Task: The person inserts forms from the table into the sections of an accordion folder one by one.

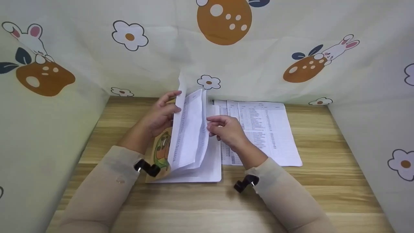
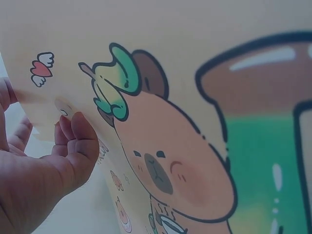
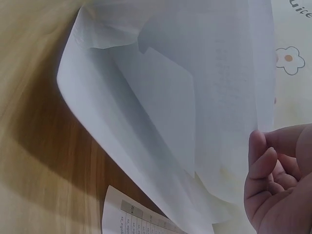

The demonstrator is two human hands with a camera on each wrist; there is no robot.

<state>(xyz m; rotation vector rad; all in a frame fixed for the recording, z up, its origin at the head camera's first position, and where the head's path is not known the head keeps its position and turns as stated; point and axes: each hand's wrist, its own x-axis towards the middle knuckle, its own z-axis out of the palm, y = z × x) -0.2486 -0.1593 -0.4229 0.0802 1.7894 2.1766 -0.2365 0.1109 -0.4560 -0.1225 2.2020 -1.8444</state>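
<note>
The booklet (image 1: 190, 139) stood half open on the wooden surface (image 1: 181, 207), its lower right part lying flat while the cover and several leaves were raised, leaning up toward the left. The left hand (image 1: 158, 116) held that raised part by its outer edge, fingers curled at the margin of the cartoon-printed cover (image 2: 170, 146), which probably served as a prop: without that grip the thin, limp leaves would likely have sagged shut. The right hand (image 1: 228, 131) worked from the opposite side, thumb and forefinger pinching the free edge of a leaf (image 3: 224, 122) and the other fingers folded in beneath; so light a hold seemed suited to keeping one or a few sheets apart without creasing them, though how many lay in the pinch could not be told. Between the two grips the leaves bowed and fanned, exposing lines of small print too fine to read. Printed sheets (image 1: 271, 139) lay flat just right of the booklet, overlapping one another, perhaps set there to stay visible and within easy reach; whether the booklet's edge rested on them was unclear. Patterned cloth (image 1: 252, 71) enclosed the surface behind and at both sides.
</note>
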